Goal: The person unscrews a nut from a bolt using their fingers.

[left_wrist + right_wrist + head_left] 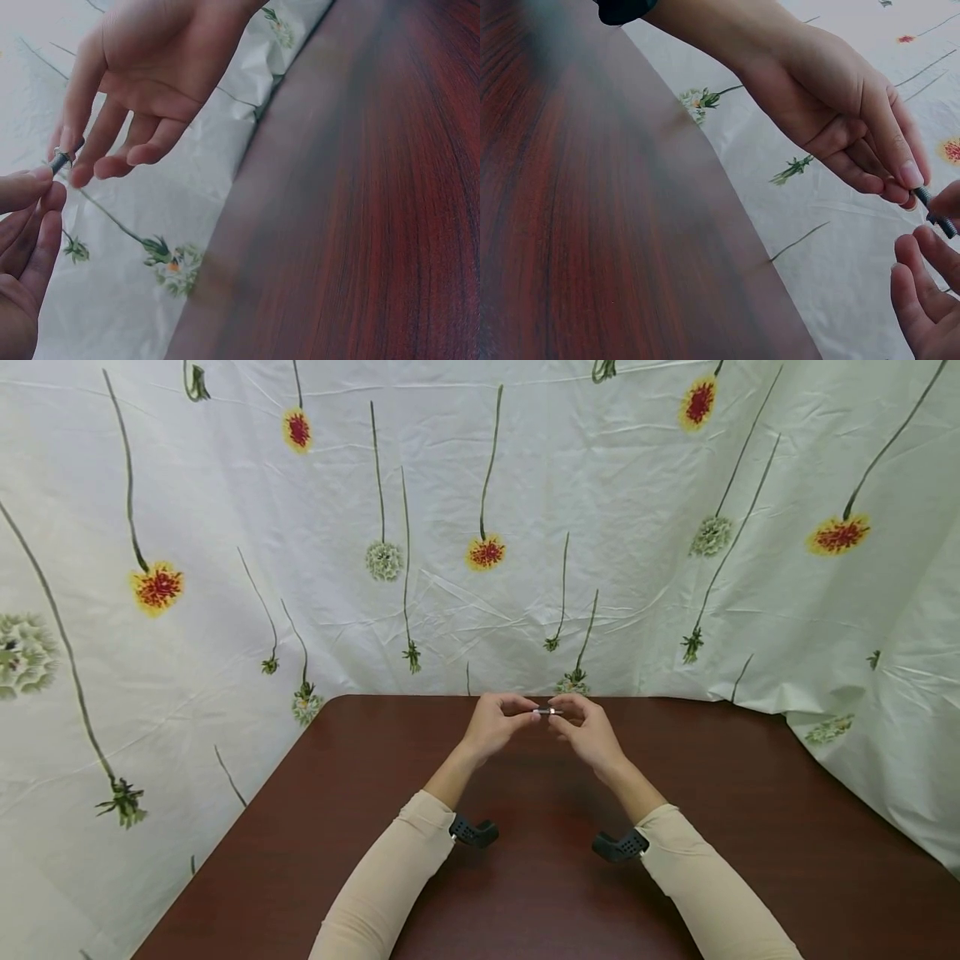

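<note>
A small dark threaded bolt (pixel 545 712) is held level between the two hands, above the far part of the table. My left hand (pixel 493 725) pinches one end between thumb and fingertips; the right wrist view shows the threads of the bolt (pixel 922 196) coming out from that grip. Around the shaft sits a shiny ring-like nut (pixel 66 156). The thumb and forefinger of my right hand (pixel 591 737) pinch at this nut, partly covering it. In the left wrist view the other fingers of the right hand (pixel 161 71) hang loosely bent, apart from the bolt.
A dark red-brown wooden table (pixel 337 827) lies under both forearms. Behind it and along its sides hangs a white cloth (pixel 435 602) printed with flowers. Dark bands (pixel 474 832) circle both wrists over beige sleeves (pixel 382 877).
</note>
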Demonstrator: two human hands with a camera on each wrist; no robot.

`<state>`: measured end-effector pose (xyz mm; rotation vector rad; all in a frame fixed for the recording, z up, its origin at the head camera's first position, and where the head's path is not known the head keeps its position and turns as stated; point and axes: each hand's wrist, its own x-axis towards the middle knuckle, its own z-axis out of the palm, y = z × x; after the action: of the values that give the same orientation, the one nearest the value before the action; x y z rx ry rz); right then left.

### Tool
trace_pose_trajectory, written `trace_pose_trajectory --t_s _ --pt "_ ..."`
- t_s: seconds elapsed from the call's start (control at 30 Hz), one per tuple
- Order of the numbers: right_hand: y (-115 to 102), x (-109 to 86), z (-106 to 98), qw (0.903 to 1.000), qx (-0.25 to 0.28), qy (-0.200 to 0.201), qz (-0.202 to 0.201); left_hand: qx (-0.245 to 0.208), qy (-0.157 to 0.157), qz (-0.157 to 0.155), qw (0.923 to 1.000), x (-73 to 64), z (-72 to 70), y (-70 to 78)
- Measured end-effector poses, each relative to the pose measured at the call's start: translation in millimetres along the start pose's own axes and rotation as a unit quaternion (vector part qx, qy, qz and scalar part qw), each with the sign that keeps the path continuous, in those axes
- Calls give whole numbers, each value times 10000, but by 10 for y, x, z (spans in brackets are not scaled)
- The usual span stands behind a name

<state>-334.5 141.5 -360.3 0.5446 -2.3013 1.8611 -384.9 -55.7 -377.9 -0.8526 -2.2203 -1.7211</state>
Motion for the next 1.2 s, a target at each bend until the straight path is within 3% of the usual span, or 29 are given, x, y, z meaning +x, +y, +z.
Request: trace_pose_trajectory --t_s 0.03,0.23,1.2 --pt "47 27 -6 10000 22 -8 43 -21 10 9 10000 19 3 -60" --pt "309 148 -28 10000 37 9 79 -53 3 72 10000 27 2 -76" --pt "332 134 -15 9999 -80 92 -118 42 29 -34 10000 28 10 -52"
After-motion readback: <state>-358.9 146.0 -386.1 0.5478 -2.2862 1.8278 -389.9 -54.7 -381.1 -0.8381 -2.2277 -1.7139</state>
